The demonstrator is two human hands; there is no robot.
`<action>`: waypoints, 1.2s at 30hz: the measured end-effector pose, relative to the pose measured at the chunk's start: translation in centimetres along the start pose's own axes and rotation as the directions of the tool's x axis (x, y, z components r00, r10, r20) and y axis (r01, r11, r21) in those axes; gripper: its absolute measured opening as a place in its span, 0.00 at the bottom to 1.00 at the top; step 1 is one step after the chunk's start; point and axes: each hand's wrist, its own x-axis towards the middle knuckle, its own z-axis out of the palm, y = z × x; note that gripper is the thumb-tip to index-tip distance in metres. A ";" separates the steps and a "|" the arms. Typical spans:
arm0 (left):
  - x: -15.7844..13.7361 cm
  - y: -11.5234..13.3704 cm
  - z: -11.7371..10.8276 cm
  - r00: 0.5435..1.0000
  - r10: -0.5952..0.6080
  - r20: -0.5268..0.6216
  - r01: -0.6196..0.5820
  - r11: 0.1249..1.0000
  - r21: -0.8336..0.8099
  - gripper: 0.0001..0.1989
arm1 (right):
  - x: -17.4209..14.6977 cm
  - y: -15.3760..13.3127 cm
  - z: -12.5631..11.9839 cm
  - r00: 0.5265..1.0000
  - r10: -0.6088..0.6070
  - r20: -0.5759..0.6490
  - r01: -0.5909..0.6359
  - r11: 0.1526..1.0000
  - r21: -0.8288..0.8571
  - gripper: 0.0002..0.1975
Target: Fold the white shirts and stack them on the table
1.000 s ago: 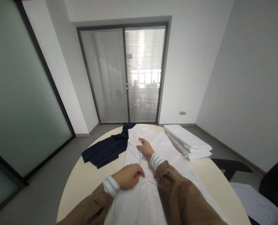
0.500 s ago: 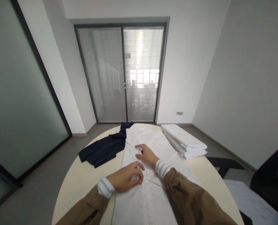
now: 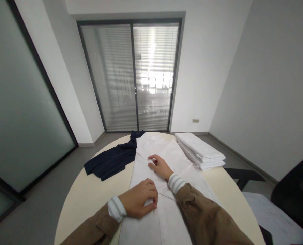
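Observation:
A white button-up shirt [image 3: 141, 224] lies lengthwise down the middle of the table, its front placket running toward me. My left hand [image 3: 142, 199] rests on it, fingers curled, with thumb and index finger pinched together at the placket. Farther up the shirt is my right hand [image 3: 161, 167]; its fingers curve over the cloth, and a small gap shows between thumb and index finger. The right forearm crosses over the shirt's right side and hides part of it.
A round cream table [image 3: 76, 204] carries everything. Dark navy garment [image 3: 112, 160] lies crumpled at the left, touching the shirt. Folded white clothes [image 3: 201, 151] are stacked at the back right. A black chair [image 3: 294, 190] with pale cloth [image 3: 276, 217] stands at the right.
My left hand has shifted slightly toward me and right, and its thumb and fingers have drawn together. My right hand's fingers have come a little closer. The view has tilted slightly.

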 end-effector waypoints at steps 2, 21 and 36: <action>0.0 0.1 -0.1 1.000 0.011 -0.026 -0.012 1.000 -0.010 0.02 | -0.1 0.0 -0.1 0.999 -0.035 0.005 0.035 0.999 -0.037 0.17; -0.2 0.9 0.4 0.996 0.056 0.064 -0.058 0.998 0.038 0.12 | 0.0 0.2 -0.4 0.997 -0.082 0.002 0.082 0.996 -0.025 0.11; 0.1 1.6 0.7 0.997 0.038 0.064 -0.024 0.980 -0.196 0.03 | 0.4 0.6 -0.4 0.994 -0.088 -0.058 0.085 0.995 -0.053 0.13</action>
